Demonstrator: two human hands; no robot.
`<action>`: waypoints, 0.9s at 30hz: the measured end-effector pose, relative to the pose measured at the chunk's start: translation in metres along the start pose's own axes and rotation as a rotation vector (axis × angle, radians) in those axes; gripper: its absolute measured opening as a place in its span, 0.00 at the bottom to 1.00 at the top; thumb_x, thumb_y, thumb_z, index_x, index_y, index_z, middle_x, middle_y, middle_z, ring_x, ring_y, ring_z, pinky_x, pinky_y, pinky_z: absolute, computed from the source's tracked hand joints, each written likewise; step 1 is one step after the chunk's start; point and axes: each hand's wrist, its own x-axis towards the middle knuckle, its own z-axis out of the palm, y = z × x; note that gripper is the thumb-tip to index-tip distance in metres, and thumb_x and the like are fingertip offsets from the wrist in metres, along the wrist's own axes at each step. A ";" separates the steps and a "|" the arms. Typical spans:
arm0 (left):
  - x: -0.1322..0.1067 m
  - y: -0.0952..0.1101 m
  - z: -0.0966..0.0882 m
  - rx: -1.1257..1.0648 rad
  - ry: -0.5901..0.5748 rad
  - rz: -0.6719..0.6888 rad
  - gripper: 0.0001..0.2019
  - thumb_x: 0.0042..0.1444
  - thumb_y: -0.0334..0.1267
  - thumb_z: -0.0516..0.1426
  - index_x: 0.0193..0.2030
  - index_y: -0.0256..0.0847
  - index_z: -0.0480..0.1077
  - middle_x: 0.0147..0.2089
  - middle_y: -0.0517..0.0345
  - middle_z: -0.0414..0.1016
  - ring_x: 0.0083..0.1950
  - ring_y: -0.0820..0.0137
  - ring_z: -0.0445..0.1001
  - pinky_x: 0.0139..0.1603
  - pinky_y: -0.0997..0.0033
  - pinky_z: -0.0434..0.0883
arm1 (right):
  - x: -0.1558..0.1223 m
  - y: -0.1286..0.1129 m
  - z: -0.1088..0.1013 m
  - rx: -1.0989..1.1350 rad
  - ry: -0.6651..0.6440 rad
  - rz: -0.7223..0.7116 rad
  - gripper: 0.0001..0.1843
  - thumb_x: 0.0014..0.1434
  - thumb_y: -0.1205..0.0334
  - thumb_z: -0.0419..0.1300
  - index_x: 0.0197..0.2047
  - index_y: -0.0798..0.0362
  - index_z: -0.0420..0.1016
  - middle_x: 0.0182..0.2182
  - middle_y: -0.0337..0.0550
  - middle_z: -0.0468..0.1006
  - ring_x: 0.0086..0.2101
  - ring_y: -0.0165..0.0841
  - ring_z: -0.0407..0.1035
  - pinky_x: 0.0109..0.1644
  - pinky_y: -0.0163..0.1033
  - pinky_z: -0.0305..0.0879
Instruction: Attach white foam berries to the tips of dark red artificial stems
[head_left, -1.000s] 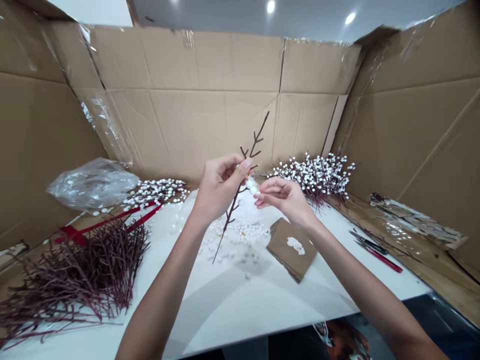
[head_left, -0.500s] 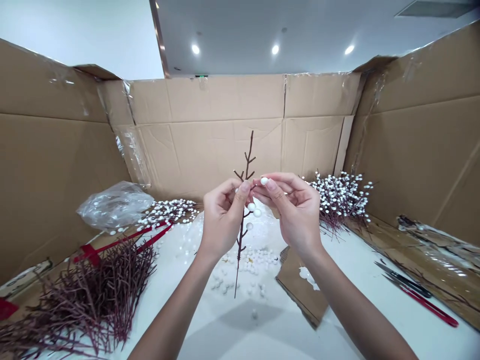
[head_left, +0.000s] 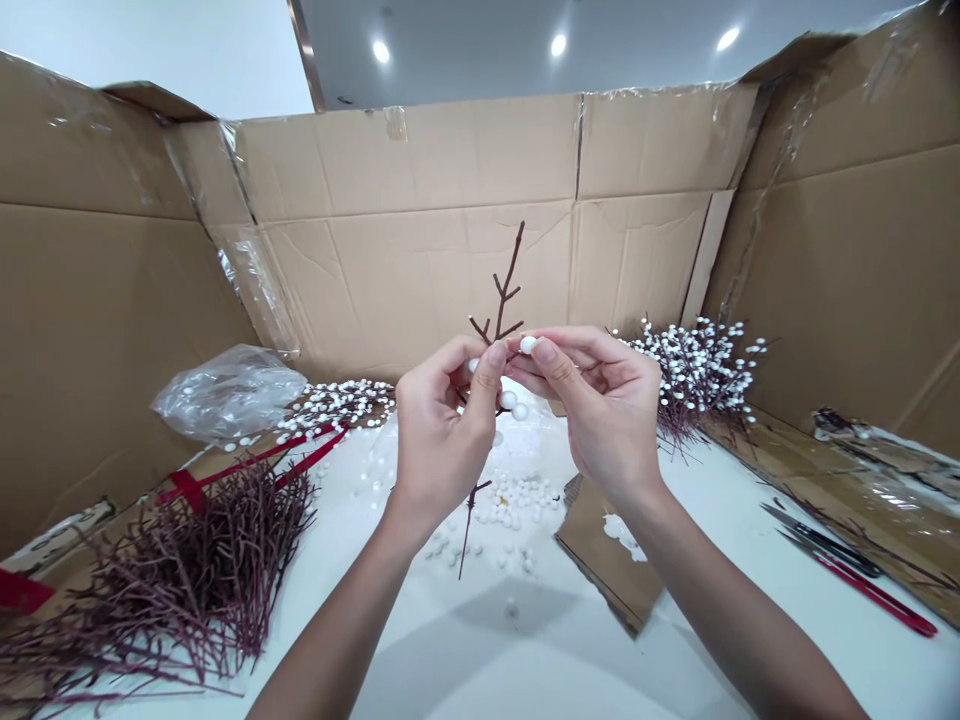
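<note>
Your left hand (head_left: 450,415) has its grip closed around a thin, forked, brown wood-like twig (head_left: 503,297) at centre, tip towards one o'clock; your right hand (head_left: 615,415) pinches a small, round, white foam-like ball (head_left: 529,344) beside it, attachment unclear. White balls (head_left: 515,405) dot the middle shoots; upper ones are bare. At eight o'clock lies a dense brown bundle of bare twigs (head_left: 202,570).

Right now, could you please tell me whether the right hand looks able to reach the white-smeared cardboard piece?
Probably yes: the white-smeared cardboard piece lies on the table below the right hand with nothing seen between them, though that hand pinches a white bead.
</note>
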 end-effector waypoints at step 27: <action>-0.003 -0.001 0.000 0.165 0.048 0.032 0.14 0.59 0.42 0.55 0.24 0.40 0.66 0.19 0.64 0.64 0.21 0.77 0.63 0.21 0.75 0.62 | 0.002 0.007 0.000 0.117 -0.020 0.151 0.02 0.51 0.65 0.67 0.29 0.49 0.82 0.30 0.37 0.83 0.35 0.32 0.78 0.47 0.44 0.77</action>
